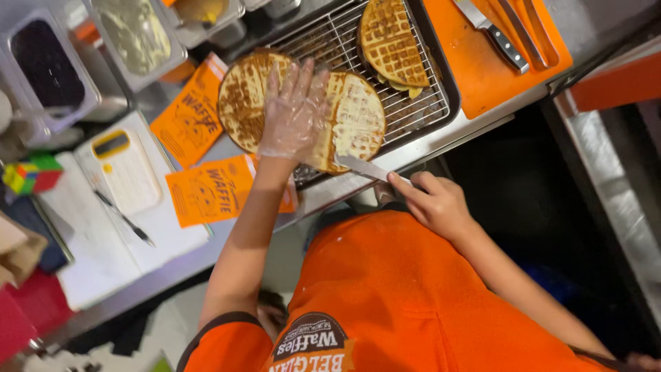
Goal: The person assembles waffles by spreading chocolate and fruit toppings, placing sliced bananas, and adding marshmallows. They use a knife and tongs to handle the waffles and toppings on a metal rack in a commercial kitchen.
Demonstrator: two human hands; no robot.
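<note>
Nearby, orange sleeves point(200, 148), a calculator point(124, 169) and a second waffle point(392, 45) crowd the rack point(420, 110).

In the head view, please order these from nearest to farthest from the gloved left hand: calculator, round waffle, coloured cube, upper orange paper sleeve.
From the left hand:
1. Round waffle, under the palm, touching.
2. Upper orange paper sleeve, beside the rack, image left.
3. Calculator, farther left.
4. Coloured cube, at the far left edge.

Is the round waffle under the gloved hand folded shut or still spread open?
Spread open: the round golden waffle lies flat on the wire rack, pale spread across it, the gloved left hand pressing beside it. The right hand holds a knife.
</note>
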